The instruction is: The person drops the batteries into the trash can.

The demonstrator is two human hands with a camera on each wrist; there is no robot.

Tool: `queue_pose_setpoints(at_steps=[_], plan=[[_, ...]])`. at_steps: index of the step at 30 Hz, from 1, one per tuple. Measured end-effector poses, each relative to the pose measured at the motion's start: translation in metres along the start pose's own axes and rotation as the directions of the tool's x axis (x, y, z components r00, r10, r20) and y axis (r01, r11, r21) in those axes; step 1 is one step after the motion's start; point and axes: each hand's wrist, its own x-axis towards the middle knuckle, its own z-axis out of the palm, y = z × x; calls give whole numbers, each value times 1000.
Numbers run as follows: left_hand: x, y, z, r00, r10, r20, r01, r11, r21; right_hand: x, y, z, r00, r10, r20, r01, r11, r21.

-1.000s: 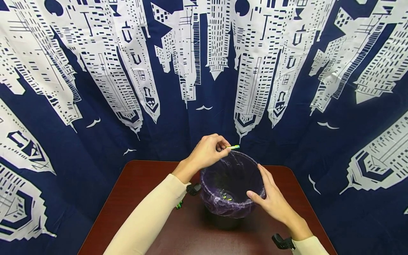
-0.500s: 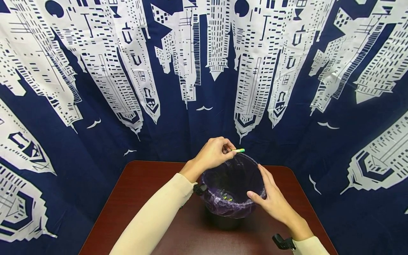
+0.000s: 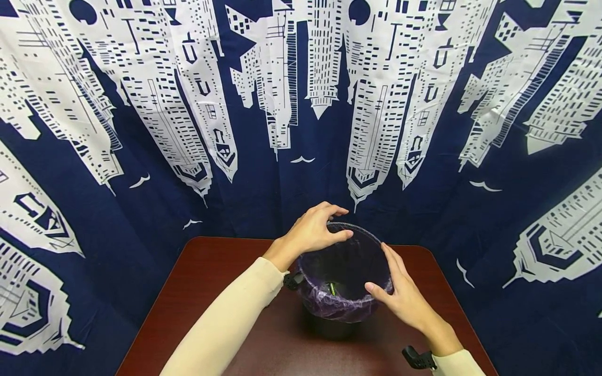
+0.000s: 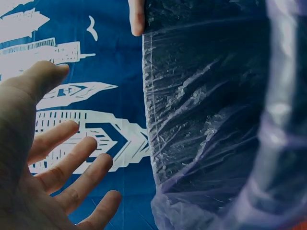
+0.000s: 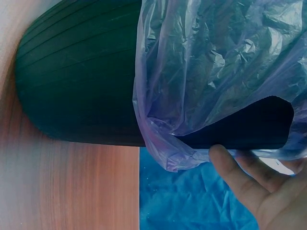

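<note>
A dark trash can [image 5: 76,81] stands on the table, lined with a thin purple plastic bag [image 3: 336,309] folded over its rim. Above the far left of the rim, my left hand [image 3: 316,228] spreads its thumb and fingers apart with nothing between them. Its empty fingers also show in the left wrist view. My right hand [image 3: 403,292] rests at the can's right side, fingers straight along the rim; in the right wrist view its fingertips touch the side. A small yellow-green cylinder, like a battery [image 3: 332,289], lies at the bottom inside the bag.
The reddish-brown table [image 3: 226,282] bears the can near its middle. Behind and around it hangs a dark blue curtain [image 3: 263,193] printed with white buildings. Each wrist wears a black camera, such as the right wrist camera [image 3: 417,357].
My left hand moved slightly right over the can, then let go of the small yellow-green battery it pinched, and its fingers spread. The right hand has stayed at the rim.
</note>
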Motion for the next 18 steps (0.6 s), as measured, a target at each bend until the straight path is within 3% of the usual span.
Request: queue_pose_setpoints(at_steps=[9, 18], plan=[[-9, -8, -4, 1000, -9, -3, 9, 1000, -16, 0, 0, 0, 1000, -3, 0, 3, 1000, 7], [-19, -14, -12, 998, 36, -54, -37, 999, -17, 0, 1, 1, 1000, -6, -7, 6, 1000, 7]])
